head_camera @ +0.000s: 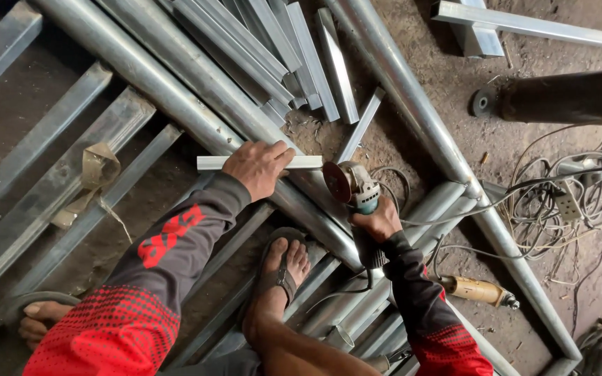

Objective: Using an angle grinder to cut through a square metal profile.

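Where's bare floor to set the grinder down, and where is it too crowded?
Bare dirt lies upper right, between the long diagonal pipe and the dark cylinder. A smaller patch sits below the yellow drill. Crowded: the cable tangle at right, stacked steel sections above the left hand, and pipes around the right hand holding the grinder.

No packages, signs or screens show here. The nearest thing to a label is the red printed marking (169, 239) running along the dark left sleeve, between wrist and elbow; the sleeve turns to a red dotted pattern nearer the shoulder.
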